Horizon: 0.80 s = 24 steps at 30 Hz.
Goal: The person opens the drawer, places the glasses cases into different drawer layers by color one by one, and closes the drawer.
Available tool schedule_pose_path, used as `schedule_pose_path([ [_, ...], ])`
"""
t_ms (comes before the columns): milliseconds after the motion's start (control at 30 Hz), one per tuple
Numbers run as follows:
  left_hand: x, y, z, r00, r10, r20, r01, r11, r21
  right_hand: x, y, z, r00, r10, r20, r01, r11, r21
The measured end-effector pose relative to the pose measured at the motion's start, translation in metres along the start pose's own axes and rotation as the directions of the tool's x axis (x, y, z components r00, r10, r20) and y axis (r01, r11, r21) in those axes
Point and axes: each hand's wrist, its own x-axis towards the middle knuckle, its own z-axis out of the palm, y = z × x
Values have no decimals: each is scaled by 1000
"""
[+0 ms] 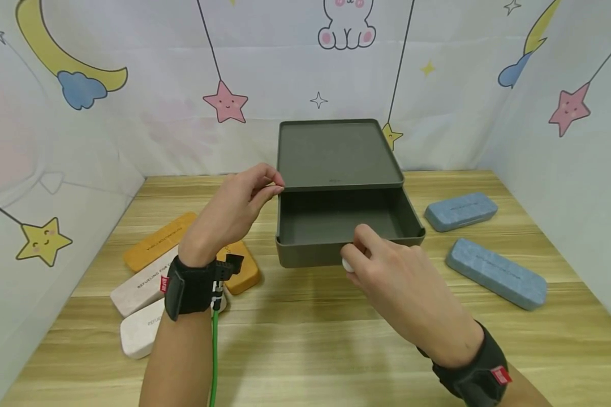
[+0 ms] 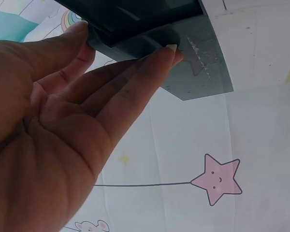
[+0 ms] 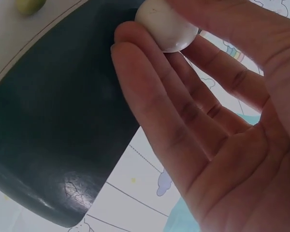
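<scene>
Box: a dark grey-green box [image 1: 338, 155] is sitting toward 12 o'clock on the wooden table [image 1: 315, 350], its drawer [image 1: 308, 257] standing out toward 6 o'clock.
Left hand [image 1: 229, 215]: at the box's 9 o'clock, thumb and finger are nearly meeting, pinching its edge.
Right hand [image 1: 399, 277]: at 6 o'clock, bent fingers and thumb are gripping the drawer's round white knob [image 3: 166, 26].
Cases: orange cases [image 1: 158, 240] and white cases [image 1: 145, 282] are lying around 8 o'clock, blue cases [image 1: 496, 274] at 3 and 4.

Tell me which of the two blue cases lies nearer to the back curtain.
The far blue case, higher in the head view; the other blue case lies in front of it, farther from the curtain.
</scene>
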Motion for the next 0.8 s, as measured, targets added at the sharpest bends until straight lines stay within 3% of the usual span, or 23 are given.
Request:
schedule_pose_path([
  [800,0,0,0,1000,10,6,-10,1000,-15,-6,-8,-8,999,-25,25,26,999,-27],
])
